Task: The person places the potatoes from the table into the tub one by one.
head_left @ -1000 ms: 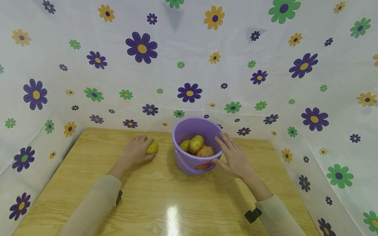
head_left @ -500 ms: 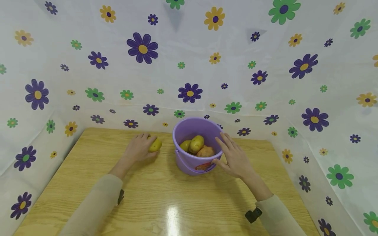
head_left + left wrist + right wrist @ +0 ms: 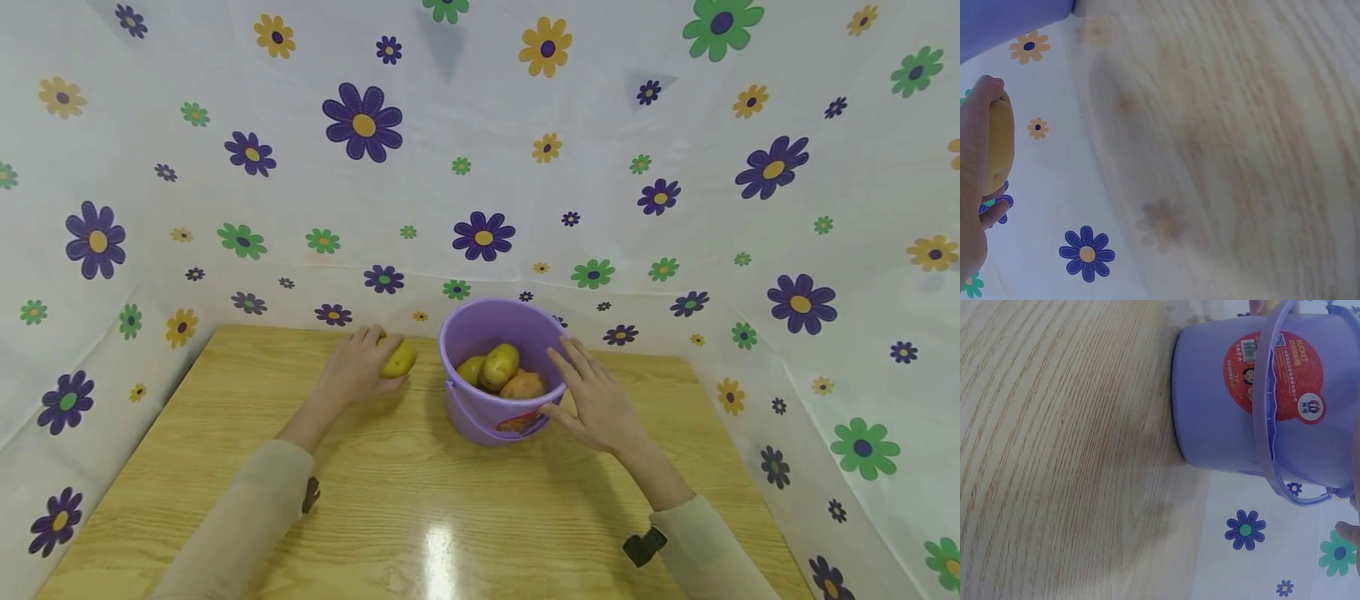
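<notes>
Left hand [image 3: 358, 367] wrapped round a yellow potato [image 3: 399, 360], fingers curled over the top, thumb underneath. Potato held just left of the purple bucket [image 3: 480, 417], apart from it, low over the wooden table [image 3: 420, 508]; contact with the table not clear from the head view. In the left wrist view, same potato [image 3: 997, 150] pinched between fingertip and thumb of the hand [image 3: 974, 187], with blurred table grain and flowered cloth behind.

Right hand [image 3: 596, 400] laid flat against the right side of the bucket, fingers straight and spread along the rim, thumb low on the wall near the red label [image 3: 517, 423]. Nothing clasped, only pressed to the bucket. In the right wrist view, bucket [image 3: 1216, 406] seen side-on, standing on the table [image 3: 1054, 456], its bail handle [image 3: 1269, 456] hanging down across the round red sticker [image 3: 1275, 375]; only a fingertip edge of the hand [image 3: 1350, 531] visible at the right border.

Inside the bucket: three potatoes seen, one yellow-green at the left [image 3: 468, 368], one yellow upright in the middle [image 3: 498, 365], one reddish-brown at the front right [image 3: 522, 386].

Bucket placed toward the far middle of the table, close to the back cloth. White cloth with purple, green and yellow flowers [image 3: 480, 167] hung behind and on both sides. Beige sleeves [image 3: 247, 517] on both forearms, dark wrist straps [image 3: 643, 546] near the cuffs. Bright glare patch [image 3: 438, 550] on the table in the near middle.
</notes>
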{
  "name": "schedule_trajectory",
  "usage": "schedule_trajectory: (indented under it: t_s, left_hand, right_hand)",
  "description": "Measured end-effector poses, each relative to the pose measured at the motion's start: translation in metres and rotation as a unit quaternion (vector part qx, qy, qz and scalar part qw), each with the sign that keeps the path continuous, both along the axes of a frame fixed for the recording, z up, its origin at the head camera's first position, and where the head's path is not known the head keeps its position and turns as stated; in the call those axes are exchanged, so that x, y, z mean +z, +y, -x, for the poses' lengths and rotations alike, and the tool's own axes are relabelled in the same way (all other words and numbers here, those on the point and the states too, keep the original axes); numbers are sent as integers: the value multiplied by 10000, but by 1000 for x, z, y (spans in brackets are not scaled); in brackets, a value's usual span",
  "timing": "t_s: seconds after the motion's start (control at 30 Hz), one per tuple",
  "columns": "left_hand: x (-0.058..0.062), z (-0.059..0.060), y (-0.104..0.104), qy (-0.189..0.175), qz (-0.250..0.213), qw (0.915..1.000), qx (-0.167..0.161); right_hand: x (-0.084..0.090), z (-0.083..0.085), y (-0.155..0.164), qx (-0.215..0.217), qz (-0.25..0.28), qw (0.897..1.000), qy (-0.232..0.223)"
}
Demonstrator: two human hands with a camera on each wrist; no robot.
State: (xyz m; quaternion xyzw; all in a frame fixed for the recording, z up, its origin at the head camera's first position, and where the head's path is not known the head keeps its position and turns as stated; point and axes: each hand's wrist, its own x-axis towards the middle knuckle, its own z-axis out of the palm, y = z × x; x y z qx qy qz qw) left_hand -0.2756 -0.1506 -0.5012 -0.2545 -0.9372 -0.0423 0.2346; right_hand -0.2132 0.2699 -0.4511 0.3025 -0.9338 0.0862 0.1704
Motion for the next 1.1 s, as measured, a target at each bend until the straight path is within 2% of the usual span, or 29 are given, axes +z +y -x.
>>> schedule_trajectory:
  t_s: [0.33, 0.77, 1.1]
  left_hand:
    - [15, 1, 4, 501, -136, 9986, -97]
    - [39, -5, 10, 645, -447, 9967, -189]
    - [54, -9, 14, 905, -673, 9932, -280]
  right_hand:
    - [1, -1, 0, 20, -6, 10000, 31]
    - [1, -1, -1, 14, -15, 10000, 31]
    - [1, -2, -1, 4, -4, 10000, 33]
